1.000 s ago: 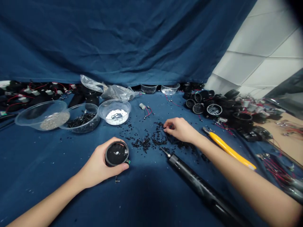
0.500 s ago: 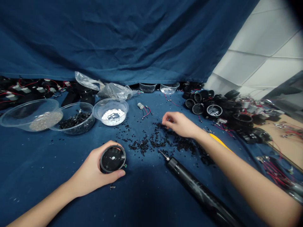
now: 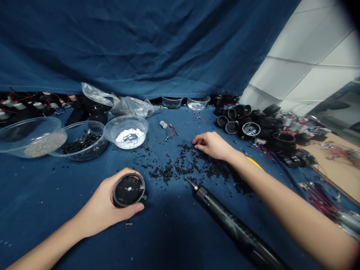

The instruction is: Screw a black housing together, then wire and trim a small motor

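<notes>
**Head view: one screw to pick, one housing to hold steady**

Head view looks down on a blue cloth-covered bench (image 3: 56, 195). The left hand (image 3: 105, 204) wraps around a round black housing (image 3: 128, 189), thumb and fingers curled against its rim, its open face turned up. It sits on the cloth just left of the black electric screwdriver (image 3: 233, 227), which lies untouched with its bit pointing toward the scatter of small black screws (image 3: 185, 168).

The right hand (image 3: 213, 145) rests on the far edge of that scatter, beyond the screwdriver tip, fingertips drawn together and pressed down among the screws. Whether a screw is already between them cannot be told.

To do this well, I judge the pinch should isolate a single screw rather than rake several; rolling it against the cloth with the forefinger would help, since the pieces lie thickly clumped. Keeping the housing level and still in the left hand matters too, so whatever sits inside does not shift.

Left of the screwdriver and farther back stand three clear bowls: grey bits (image 3: 30, 137), black parts (image 3: 81, 144), white parts (image 3: 126, 132). To its far right lies a heap of black housings (image 3: 250, 125).
</notes>
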The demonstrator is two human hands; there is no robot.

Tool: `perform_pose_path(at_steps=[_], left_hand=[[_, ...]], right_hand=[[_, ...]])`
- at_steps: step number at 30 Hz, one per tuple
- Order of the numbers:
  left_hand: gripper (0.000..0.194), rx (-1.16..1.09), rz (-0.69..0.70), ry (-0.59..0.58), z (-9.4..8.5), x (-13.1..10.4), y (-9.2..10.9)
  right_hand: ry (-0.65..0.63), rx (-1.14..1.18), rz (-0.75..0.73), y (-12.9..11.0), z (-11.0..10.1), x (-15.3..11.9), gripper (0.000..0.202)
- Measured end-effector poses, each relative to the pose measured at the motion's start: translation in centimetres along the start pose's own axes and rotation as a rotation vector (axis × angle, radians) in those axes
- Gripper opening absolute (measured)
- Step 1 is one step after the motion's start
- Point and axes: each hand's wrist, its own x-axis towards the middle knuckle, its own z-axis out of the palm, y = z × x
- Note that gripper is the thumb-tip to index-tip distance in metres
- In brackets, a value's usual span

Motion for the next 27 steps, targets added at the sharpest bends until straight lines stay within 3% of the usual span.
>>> perform_pose_path(at_steps=[16, 27], left_hand=[[0.032, -0.007, -0.007, -0.026, 0.0, 0.0, 0.2], [0.032, -0.114, -0.077, -0.057, 0.0, -0.3, 0.7]], right_hand=[[-0.13, -0.213, -0.07, -1.5, -0.6, 1.0, 0.011], [-0.224, -0.15, -0.023, -1.1, -1.0, 1.6, 0.01]])
